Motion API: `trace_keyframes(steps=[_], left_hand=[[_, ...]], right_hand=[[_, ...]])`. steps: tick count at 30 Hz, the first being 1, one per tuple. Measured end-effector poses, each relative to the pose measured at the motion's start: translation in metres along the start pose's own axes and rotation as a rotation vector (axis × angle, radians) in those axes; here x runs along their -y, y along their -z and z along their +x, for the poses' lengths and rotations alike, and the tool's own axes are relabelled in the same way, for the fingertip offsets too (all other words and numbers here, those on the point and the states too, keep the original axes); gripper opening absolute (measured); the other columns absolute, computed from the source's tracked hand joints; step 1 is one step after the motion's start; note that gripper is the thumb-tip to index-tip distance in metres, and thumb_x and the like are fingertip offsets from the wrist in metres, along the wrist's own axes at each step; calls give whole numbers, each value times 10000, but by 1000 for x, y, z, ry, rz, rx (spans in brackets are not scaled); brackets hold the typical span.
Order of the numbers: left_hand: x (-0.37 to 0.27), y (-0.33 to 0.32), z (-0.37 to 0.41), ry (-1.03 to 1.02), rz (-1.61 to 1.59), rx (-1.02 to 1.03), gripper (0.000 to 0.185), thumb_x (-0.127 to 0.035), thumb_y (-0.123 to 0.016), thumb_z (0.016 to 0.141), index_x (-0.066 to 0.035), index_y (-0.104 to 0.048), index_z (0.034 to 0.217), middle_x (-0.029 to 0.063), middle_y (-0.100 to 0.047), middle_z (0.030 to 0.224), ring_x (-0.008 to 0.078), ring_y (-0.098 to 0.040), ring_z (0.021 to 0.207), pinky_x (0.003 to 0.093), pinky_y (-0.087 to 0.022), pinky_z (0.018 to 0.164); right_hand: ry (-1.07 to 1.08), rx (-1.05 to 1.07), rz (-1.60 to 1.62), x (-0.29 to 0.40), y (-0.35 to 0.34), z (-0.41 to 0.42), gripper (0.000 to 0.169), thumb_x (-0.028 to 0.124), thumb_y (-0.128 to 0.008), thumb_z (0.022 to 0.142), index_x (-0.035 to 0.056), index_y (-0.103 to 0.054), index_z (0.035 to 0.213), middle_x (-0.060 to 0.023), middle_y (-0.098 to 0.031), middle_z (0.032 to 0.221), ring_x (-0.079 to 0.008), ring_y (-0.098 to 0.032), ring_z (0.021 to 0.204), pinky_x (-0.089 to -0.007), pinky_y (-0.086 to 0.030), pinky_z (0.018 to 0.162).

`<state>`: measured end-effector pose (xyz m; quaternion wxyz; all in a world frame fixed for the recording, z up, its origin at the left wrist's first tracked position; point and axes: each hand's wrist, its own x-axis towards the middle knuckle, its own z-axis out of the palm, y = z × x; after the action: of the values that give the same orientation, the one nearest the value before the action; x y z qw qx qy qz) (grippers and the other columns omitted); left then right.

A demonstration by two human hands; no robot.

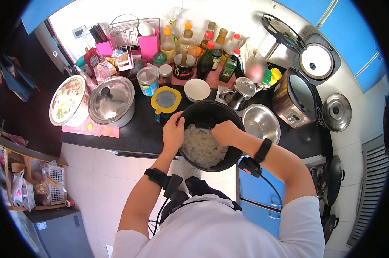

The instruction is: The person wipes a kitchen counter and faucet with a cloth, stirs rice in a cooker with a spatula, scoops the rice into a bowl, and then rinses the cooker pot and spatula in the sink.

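A black inner cooking pot (202, 113) is tilted towards me at the counter's front edge. Cooked white rice (203, 149) lies in its lower part. My left hand (173, 134) grips the pot's left rim, thumb on the inner side. Inside the pot, my right hand (226, 133) is closed around a white utensil (204, 130), mostly hidden by the fingers and touching the rice. Its full shape cannot be told. Just beyond the pot stands a white bowl (197, 90). To the right sits a steel bowl (261, 124).
A rice cooker (294, 100) with its lid raised stands right on the black counter (142, 138). A steel kettle (241, 93), a yellow-lidded jug (166, 100) and several sauce bottles (204, 61) line the back. A glass-lidded pot (112, 103) and floral-lidded pot (68, 100) stand left.
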<state>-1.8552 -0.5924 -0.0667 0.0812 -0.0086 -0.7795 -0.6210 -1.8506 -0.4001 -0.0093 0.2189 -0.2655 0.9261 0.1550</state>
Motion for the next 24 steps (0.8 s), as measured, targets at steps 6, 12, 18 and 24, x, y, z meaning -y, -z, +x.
trace_keyframes(steps=[6, 12, 18, 24], left_hand=[[0, 2, -1, 21, -18, 1, 253, -146, -533, 897, -32, -597, 1113, 130, -658, 918, 224, -631, 825, 307, -470, 757], [2, -1, 1, 7, -27, 6, 242, -137, -532, 899, -39, -597, 1110, 112, -653, 912, 198, -612, 798, 297, -465, 756], [-3, 0, 1, -13, -46, 17, 245, -133, -534, 899, -39, -595, 1117, 100, -648, 904, 180, -599, 783, 287, -459, 749], [4, 0, 3, 24, -44, 6, 247, -129, -537, 894, -32, -595, 1113, 110, -652, 896, 191, -604, 776, 293, -464, 741]], right_hand=[[-135, -240, 335, -20, 28, -40, 202, 239, -540, 807, 106, -642, 920, -129, -670, 840, -332, -649, 809, -438, -509, 683], [-182, -115, 576, -11, 12, -52, 248, 289, -491, 872, 88, -548, 1006, -171, -653, 858, -387, -623, 822, -475, -485, 713], [-143, -130, 298, -1, 0, -32, 244, 191, -538, 800, 60, -551, 1005, -152, -664, 825, -340, -652, 775, -443, -505, 641], [-184, -25, 187, -14, 24, -66, 226, 185, -558, 788, 115, -617, 994, -122, -669, 787, -316, -660, 746, -416, -509, 604]])
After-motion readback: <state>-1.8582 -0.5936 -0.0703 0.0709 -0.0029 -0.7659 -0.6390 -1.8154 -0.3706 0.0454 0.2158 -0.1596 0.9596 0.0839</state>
